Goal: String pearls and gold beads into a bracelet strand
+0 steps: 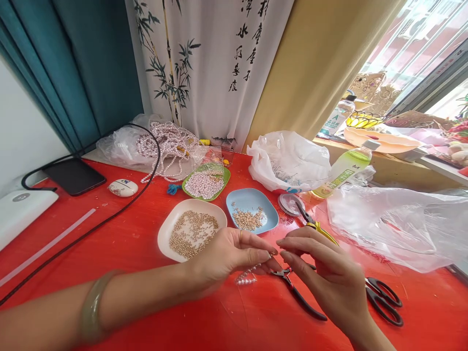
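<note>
Over glossy red tabletop (204, 321), our left hand (234, 253) pinches short strand of pearly pink round beads (246, 281), lower part showing beneath; our right hand (329, 273) just beside, thumb and forefinger apart; loosened pinch, we judge, could drop strand

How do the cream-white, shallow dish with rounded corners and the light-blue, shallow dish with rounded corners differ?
Colour: the cream-white dish is pale; the blue dish is light blue.
Contents: gold beads spread over much of the cream-white dish; the blue dish has a smaller patch, leaving more floor bare.
Position: the cream-white dish sits left of the blue dish.
Shared: both rest on the red table.
</note>
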{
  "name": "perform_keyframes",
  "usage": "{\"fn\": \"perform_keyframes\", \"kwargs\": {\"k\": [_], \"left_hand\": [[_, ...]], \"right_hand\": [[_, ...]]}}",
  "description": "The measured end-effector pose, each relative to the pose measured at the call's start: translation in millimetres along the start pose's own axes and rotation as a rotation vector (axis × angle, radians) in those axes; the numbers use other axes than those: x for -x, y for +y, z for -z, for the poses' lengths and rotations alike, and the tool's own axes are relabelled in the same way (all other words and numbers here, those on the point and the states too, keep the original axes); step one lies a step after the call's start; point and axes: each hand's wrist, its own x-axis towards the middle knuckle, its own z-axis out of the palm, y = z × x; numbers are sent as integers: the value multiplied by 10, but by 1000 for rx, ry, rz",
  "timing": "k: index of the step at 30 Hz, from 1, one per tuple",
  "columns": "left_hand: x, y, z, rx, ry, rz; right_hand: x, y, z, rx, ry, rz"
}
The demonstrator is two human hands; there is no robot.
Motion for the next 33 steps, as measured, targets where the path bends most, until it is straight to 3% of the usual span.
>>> {"fn": "perform_keyframes", "kwargs": {"k": [13,33], "left_hand": [[-19,-21,44,-36,19,18],[-42,-17,82,-215,23,58]], "right_hand": [[12,31,13,129,-99,214],[81,139,37,332,-228,302]]}}
